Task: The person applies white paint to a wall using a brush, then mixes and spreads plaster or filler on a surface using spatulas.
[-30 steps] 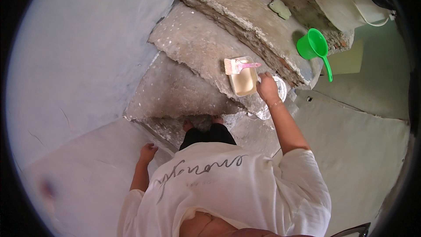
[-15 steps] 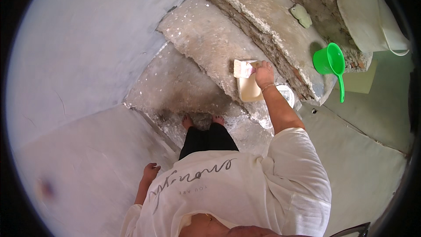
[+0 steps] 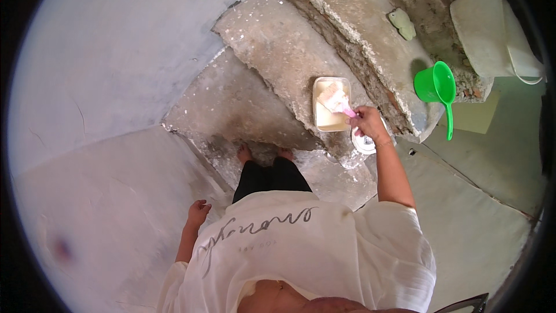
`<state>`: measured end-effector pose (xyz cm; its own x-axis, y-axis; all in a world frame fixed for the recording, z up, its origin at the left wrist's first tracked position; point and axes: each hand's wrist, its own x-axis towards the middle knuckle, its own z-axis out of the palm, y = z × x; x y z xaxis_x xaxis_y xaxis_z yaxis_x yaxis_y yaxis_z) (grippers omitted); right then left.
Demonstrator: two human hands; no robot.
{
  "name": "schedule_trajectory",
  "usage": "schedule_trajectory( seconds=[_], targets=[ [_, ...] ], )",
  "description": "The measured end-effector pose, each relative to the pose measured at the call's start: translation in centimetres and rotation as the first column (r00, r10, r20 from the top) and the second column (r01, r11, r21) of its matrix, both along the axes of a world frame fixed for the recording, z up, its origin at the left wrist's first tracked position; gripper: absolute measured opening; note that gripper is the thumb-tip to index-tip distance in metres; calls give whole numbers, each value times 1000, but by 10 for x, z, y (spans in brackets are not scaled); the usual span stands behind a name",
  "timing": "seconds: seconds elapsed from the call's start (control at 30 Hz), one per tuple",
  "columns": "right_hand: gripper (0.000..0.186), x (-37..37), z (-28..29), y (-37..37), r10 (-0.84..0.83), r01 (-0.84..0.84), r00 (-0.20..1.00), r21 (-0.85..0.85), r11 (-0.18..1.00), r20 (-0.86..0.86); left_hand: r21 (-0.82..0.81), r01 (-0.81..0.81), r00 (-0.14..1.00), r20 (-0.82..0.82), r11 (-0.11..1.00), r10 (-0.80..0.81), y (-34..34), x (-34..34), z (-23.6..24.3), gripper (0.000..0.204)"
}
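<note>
My right hand (image 3: pixel 369 123) is closed round the pink handle of a paintbrush (image 3: pixel 334 97). The brush's pale, paint-coated head is over or in a rectangular plastic tub (image 3: pixel 315 117) of cream-coloured paint, standing on a rough concrete step. Just under my right hand sits a round white lid or container (image 3: pixel 364 144), partly hidden by the hand. My left hand (image 3: pixel 199 213) hangs low at my side near the grey wall, its fingers loosely apart and holding nothing.
A green dipper (image 3: pixel 430 84) stands on the upper step (image 3: pixel 341 6), with a pale bear-shaped object (image 3: pixel 402 24) farther back. A whitish bucket (image 3: pixel 483 32) is at the far right. Walls flank the broken-edged steps, and my bare feet (image 3: pixel 245 153) are on a lower one.
My right hand has moved down and to the right. The brush has turned, and its bristles have come from the tub's far left corner to its middle. My left hand has barely moved.
</note>
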<state>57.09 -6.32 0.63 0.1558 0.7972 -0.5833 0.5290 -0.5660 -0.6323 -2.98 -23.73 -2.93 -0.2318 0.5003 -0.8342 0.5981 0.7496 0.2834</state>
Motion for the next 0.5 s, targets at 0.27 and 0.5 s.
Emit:
schedule_trajectory(
  seconds=[0.27, 0.5],
  targets=[
    [22, 10, -45, -26, 7, -9, 998, 36, 999, 55, -34, 30, 1000, -7, 999, -30, -14, 3, -19, 48],
    [44, -17, -62, 21, 143, -76, 918, -190, 979, 370, 85, -3, 1000, 10, 996, 2, -4, 6, -8, 49]
  ],
)
